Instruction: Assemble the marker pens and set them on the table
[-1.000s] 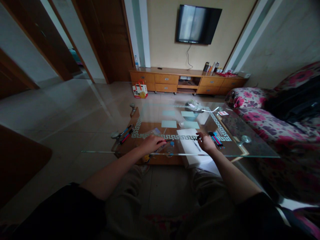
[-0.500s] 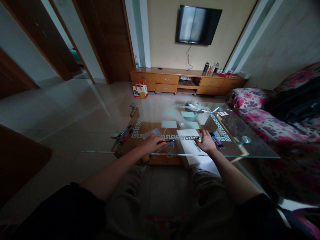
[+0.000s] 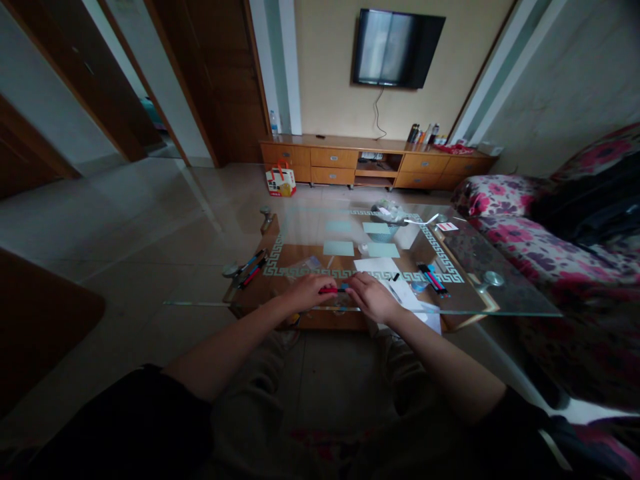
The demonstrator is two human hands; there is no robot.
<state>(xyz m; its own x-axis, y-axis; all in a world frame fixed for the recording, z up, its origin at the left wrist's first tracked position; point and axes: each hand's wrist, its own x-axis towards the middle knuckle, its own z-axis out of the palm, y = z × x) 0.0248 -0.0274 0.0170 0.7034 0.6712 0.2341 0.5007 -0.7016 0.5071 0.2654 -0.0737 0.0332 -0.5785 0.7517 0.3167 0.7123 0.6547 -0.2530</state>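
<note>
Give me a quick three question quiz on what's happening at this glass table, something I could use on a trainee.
1. True or false: both hands meet at the red pen.
2. Which lies nearer the right hand: A, the white paper, or B, the pens at the table's left corner?
3. What hangs on the far wall?

Key
1. True; the left hand holds one end, the right hand the other.
2. A.
3. A dark television.

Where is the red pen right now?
In the head view the red pen sits low-centre, held between the left hand and right hand above the glass table's near edge.
</note>
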